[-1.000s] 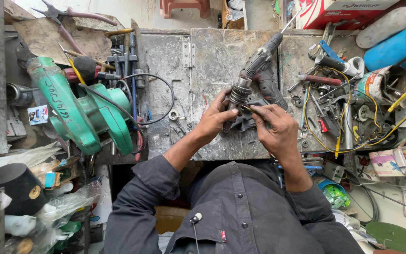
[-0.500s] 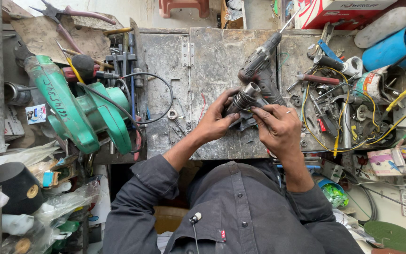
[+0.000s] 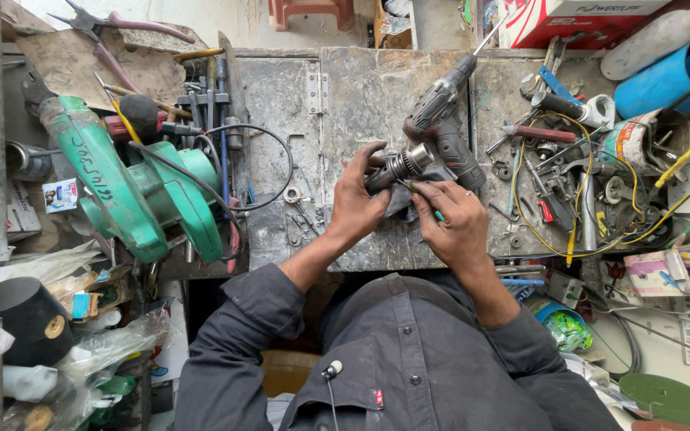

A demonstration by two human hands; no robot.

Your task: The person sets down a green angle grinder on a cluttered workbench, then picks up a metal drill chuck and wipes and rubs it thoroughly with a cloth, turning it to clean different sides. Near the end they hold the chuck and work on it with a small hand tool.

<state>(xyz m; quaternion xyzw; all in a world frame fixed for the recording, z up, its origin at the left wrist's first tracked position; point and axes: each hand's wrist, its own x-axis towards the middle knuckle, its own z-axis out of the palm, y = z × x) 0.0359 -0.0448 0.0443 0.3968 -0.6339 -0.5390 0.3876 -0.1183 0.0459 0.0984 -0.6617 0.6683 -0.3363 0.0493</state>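
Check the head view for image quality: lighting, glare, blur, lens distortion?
Head view: soft, even daylight, no harsh shadows or glare on the grey metal bench. Both hands, left and right, and the metal motor part look sharp. Wide-angle lens bends the edges; the green circular saw looks stretched.

Bare grey desk [image 3: 345,104] lies open ahead of my left hand [image 3: 358,203], up to the hinges. A dark cordless drill [image 3: 441,120] blocks the way ahead of my right hand [image 3: 453,227]. Tangled yellow wires [image 3: 573,207] and tools crowd the right; a green circular saw [image 3: 133,187] and its black cable, possibly loose, close the left.
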